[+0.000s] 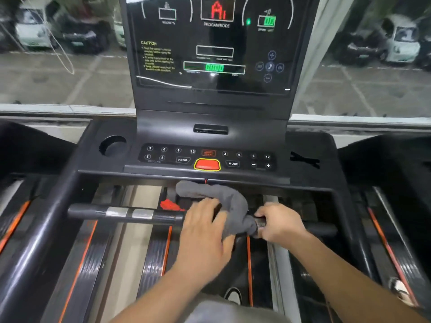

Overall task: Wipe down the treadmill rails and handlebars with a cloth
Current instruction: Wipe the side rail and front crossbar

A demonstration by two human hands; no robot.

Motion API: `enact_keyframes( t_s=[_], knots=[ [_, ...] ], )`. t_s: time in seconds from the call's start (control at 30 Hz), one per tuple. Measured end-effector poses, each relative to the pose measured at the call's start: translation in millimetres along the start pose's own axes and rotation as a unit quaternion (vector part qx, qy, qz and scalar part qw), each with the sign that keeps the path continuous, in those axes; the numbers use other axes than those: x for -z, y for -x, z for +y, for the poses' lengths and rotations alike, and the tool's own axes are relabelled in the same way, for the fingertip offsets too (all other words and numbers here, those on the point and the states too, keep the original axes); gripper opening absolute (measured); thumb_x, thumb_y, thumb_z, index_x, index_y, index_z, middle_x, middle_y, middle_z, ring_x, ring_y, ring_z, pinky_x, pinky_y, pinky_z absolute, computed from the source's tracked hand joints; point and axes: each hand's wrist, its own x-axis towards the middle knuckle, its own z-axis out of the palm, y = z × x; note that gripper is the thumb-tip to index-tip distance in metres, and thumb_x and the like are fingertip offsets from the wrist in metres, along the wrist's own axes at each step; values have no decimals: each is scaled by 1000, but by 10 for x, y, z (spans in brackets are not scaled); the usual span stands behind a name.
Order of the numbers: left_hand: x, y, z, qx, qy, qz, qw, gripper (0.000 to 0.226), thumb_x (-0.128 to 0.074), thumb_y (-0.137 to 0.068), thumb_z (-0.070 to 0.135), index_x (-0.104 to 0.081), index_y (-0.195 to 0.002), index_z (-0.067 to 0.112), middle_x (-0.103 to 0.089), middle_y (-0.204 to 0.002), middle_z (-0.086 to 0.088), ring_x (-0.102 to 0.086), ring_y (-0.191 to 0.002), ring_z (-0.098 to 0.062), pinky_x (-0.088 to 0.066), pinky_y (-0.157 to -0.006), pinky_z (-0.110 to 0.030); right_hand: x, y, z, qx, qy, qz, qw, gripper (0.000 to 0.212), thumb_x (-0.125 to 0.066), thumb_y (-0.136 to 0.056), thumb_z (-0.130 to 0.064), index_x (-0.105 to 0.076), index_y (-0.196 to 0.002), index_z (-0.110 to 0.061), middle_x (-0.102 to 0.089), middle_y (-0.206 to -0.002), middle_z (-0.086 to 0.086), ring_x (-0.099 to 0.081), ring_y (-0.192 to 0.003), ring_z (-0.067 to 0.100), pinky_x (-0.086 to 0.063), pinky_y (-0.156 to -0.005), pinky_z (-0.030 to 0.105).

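Grey clothing (224, 311) sits closest at the bottom edge, both forearms reaching up from it to the handlebar (163, 217), the black crossbar of the treadmill. Starting at the handlebar's left end: bare black grip, then two silver sensor plates (116, 212) side by side. Just behind the bar near its middle, a red piece (171, 205), partly hidden. Now the left hand (203, 231), laid across the handlebar, fingers fairly straight and spread, resting against the grey cloth (228, 201); it is a bit blurred. That cloth is draped over the handlebar's middle, one end humped up behind the bar, the other twisted down to the right. Right there, the right hand (279, 226) is curled round the handlebar, touching the cloth's twisted end, a silver plate showing between thumb and fingers. Beyond the handlebar: a round cup holder (112, 146) left, red button (207, 164) centre, lit screen (214, 43) above.
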Motion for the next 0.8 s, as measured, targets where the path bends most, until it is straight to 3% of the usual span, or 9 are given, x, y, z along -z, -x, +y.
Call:
enact_keyframes(
  t_s=[0.1, 0.23, 0.3, 0.37, 0.47, 0.53, 0.63, 0.73, 0.8],
  knots=[
    [-432, -54, 40, 26, -154, -160, 975, 59, -78, -66, 43, -56, -116, 23, -50, -146, -11, -41, -140, -35, -23, -122, -58, -46, -54, 98, 38, -12, 7, 999, 31, -80, -73, -47, -71, -99, -32, -57, -98, -12, -61, -97, 15, -53, -78, 29],
    [-620, -141, -4, 28, -201, -150, 968, 99, -81, -68, 42, -32, -151, 20, -53, -141, -9, -47, -135, -35, -29, -118, -56, -102, -48, 159, 65, -5, 38, 997, 33, -77, -77, -49, -73, -105, -32, -58, -101, -12, -61, -104, 16, -50, -75, 29],
    [-668, -187, 36, 12, -245, -166, 955, 123, -77, -74, 54, -1, -162, 15, -45, -146, -20, -40, -138, -42, -20, -119, -64, -128, -26, 152, 67, -7, 45, 997, 33, -75, -78, -48, -72, -107, -33, -59, -103, -11, -60, -107, 16, -53, -79, 32],
    [-763, -265, 110, 29, -276, -188, 942, 123, -68, -81, 64, 10, -161, 13, -39, -145, -24, -34, -138, -44, -8, -121, -66, -141, -35, 150, 71, -3, 55, 996, 29, -71, -81, -45, -72, -107, -33, -58, -102, -11, -59, -108, 16, -53, -80, 32],
    [-816, -465, 188, 59, -280, -229, 930, 104, -73, -81, 50, -13, -156, 11, -49, -136, -20, -45, -128, -41, -27, -116, -58, -154, -57, 166, 70, 7, 58, 996, 23, -68, -83, -38, -71, -105, -32, -57, -100, -10, -60, -106, 17, -49, -74, 28],
    [-790, -626, 136, 39, -251, -245, 936, 76, -76, -80, 35, -34, -140, 15, -59, -125, -14, -57, -115, -37, -43, -96, -46, -149, -76, 163, 64, 7, 45, 997, 22, -67, -83, -39, -72, -103, -30, -57, -100, -9, -60, -106, 17, -46, -74, 27],
    [-662, -934, 25, -6, -194, -334, 922, 56, -78, -75, 35, -45, -118, 20, -68, -108, -6, -67, -99, -32, -44, -71, -35, -120, -118, 157, 50, -5, 23, 998, 30, -73, -78, -50, -73, -102, -32, -57, -99, -9, -61, -104, 16, -50, -80, 27],
    [-531, -1186, -16, 6, -108, -480, 871, 47, -83, -68, 38, -54, -103, 23, -69, -101, -1, -68, -90, -24, -57, -72, -33, -91, -128, 124, 46, -9, 3, 999, 36, -77, -77, -52, -72, -106, -33, -58, -102, -10, -60, -105, 16, -52, -85, 30],
    [-555, -1202, -12, 6, -120, -488, 865, 49, -82, -70, 37, -55, -109, 21, -68, -104, -2, -68, -93, -24, -59, -77, -34, -102, -128, 125, 46, -10, 9, 999, 36, -77, -77, -51, -72, -106, -31, -59, -102, -8, -60, -104, 16, -53, -85, 31]
  ],
)
